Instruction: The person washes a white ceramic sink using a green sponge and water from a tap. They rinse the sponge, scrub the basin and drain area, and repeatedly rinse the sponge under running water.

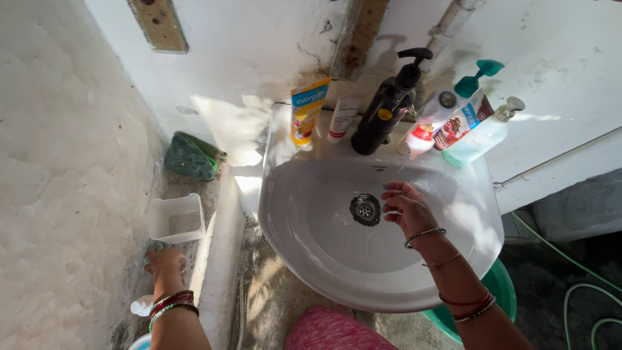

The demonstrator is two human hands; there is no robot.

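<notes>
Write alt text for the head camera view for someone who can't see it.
A person's right hand reaches into a white washbasin beside its drain, while the left hand rests on a ledge near a clear plastic tub. Soap bottles and tubes line the basin's back edge.

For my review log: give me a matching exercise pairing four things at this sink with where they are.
Things:
1. right hand
2. left hand
3. black pump bottle
4. green scrubber

Places:
A. on the ledge left of the basin
B. at the back rim of the basin
C. inside the basin, beside the drain
D. low on the ledge, below the clear tub

Pairs: 1-C, 2-D, 3-B, 4-A
</notes>
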